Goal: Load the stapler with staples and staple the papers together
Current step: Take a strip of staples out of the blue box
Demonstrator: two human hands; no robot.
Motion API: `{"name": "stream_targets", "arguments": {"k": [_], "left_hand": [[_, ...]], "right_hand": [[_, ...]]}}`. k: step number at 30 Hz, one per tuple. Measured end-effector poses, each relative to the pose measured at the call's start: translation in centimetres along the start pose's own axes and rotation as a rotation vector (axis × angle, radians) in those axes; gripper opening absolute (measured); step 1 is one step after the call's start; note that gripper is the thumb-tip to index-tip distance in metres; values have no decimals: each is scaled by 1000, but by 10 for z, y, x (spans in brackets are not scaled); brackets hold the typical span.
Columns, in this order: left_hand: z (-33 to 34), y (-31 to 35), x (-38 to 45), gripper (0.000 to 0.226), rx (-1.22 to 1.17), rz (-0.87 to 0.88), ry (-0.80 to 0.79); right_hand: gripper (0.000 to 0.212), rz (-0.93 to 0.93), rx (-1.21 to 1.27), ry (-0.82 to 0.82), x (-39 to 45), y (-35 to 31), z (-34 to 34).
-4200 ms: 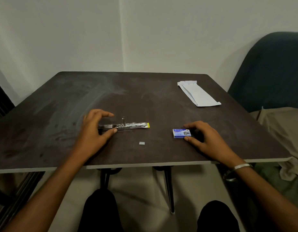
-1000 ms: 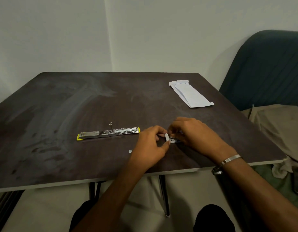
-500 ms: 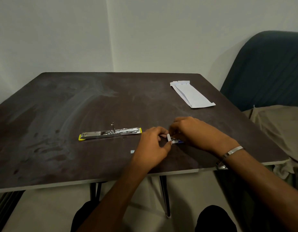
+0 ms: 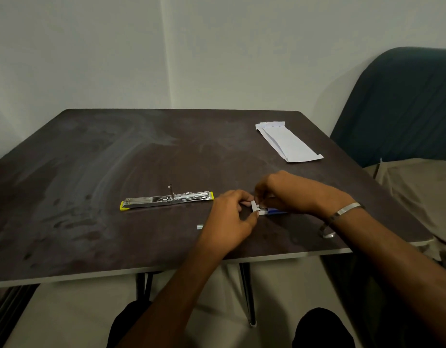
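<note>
A small blue and white staple box lies on the dark table, its white inner tray pulled out at the left end. My left hand pinches that tray end; my right hand covers and grips the box from the right. The stapler, metal with yellow ends, lies folded open flat to the left of my hands, untouched. A short strip of staples rests loose on the table just left of my left hand. The folded white papers lie at the far right.
A dark teal chair back and beige cloth stand right of the table. The near table edge runs just below my wrists. A metal bangle sits on my right wrist.
Since 4.2 s ago my left hand left the stapler and joined the right hand on the staple box. Over the last second the hands hardly moved; the white tray end shows pulled out.
</note>
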State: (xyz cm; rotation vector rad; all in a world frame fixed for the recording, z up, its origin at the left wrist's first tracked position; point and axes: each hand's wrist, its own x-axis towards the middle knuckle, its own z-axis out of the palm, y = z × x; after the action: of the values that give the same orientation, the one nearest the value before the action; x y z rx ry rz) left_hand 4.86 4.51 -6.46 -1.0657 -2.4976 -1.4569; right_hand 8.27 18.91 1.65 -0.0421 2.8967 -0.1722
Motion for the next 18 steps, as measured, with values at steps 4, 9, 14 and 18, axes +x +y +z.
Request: {"name": "stream_targets", "arguments": {"k": [4, 9, 14, 18], "left_hand": [[1, 0, 0, 21, 0, -6, 3], [0, 1, 0, 22, 13, -11, -3], [0, 0, 0, 23, 18, -22, -8], [0, 1, -1, 24, 9, -21, -6]], "right_hand": [[23, -5, 18, -10, -1, 1, -2], [23, -15, 15, -19, 0, 3, -2], [21, -25, 26, -5, -1, 5, -1], [20, -35, 7, 20, 1, 6, 0]]}}
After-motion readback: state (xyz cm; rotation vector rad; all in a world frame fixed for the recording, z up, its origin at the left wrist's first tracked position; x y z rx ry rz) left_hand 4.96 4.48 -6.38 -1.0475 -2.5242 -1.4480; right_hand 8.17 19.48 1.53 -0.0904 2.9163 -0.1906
